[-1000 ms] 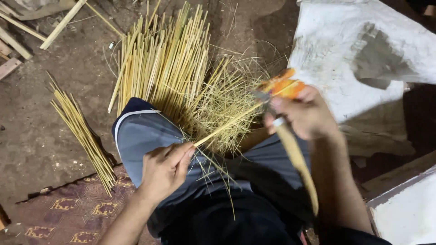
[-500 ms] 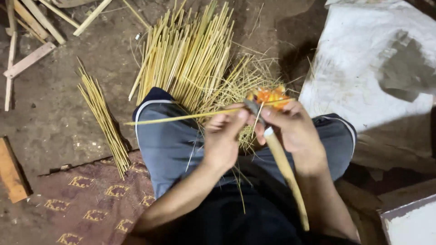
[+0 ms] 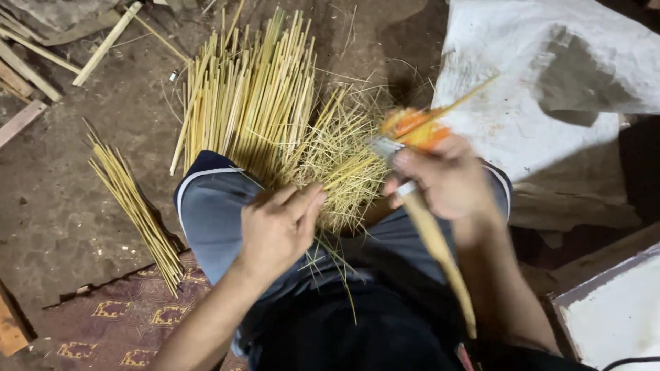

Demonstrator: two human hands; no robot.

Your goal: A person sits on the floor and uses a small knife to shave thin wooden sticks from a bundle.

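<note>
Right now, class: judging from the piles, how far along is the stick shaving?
Done: a small bundle lies beside the knee, with shavings heaped in front. In hand: the left hand and right hand hold one stick against a knife. Left: perhaps the big pile.

From my remote seat I saw no labels, signs or screens anywhere in the head view. The nearest thing to packaging was a large white woven sack (image 3: 550, 75), which lay flat and crumpled on the dirt floor at the upper right, with a grey smudged patch on it. I could not tell whether it held anything.
</note>
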